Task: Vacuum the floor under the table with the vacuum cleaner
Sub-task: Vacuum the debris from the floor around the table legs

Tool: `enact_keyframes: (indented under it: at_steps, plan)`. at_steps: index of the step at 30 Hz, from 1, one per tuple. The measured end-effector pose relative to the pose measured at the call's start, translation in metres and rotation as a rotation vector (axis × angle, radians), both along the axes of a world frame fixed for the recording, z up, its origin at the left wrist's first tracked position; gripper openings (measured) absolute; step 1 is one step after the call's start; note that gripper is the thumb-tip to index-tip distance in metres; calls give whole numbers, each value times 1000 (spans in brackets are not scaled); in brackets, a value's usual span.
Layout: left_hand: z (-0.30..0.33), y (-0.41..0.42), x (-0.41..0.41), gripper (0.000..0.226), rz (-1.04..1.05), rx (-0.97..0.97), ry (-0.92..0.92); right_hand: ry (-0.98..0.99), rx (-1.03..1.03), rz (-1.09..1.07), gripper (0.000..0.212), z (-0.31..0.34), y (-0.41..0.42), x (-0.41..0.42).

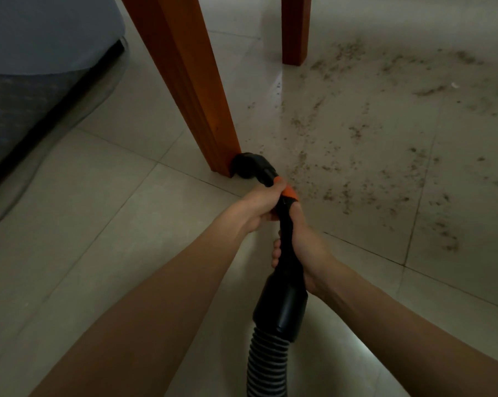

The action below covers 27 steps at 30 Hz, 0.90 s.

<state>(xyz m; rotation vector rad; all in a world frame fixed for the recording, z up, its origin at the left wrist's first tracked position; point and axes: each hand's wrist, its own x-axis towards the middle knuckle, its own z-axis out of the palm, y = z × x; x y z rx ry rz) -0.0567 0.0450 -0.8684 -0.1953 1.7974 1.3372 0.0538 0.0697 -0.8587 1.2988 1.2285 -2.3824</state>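
Observation:
A black vacuum nozzle sits on the tiled floor, touching the foot of an orange wooden table leg. Behind it runs the black vacuum handle with an orange collar, ending in a ribbed grey hose. My left hand grips the handle at the orange collar. My right hand grips the handle just below. Brown dirt lies scattered over the tiles to the right of the nozzle.
A second orange table leg stands farther back. A grey sofa or bed edge fills the upper left. Pale floor tiles with dark grout lines spread across the view.

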Motion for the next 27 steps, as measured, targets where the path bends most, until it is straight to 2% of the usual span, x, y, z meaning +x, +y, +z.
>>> enact_keyframes:
  at_steps: [3,7,12,14,21,27]
  plan:
    - [3,4,-4,42,25,-6,-5,4,79,1,55,4,2,-8]
    - [6,8,-2,44,35,12,-6,4,80,32,52,9,9,-10]
    - [6,0,8,24,58,54,28,2,61,98,53,15,9,-3]
    - [5,-7,12,23,67,49,22,-8,59,141,56,18,6,2]
    - [15,-35,23,46,144,-5,-89,-46,458,312,50,20,-27,21]
    - [29,-67,30,46,162,-20,-193,52,88,228,49,35,-55,36]
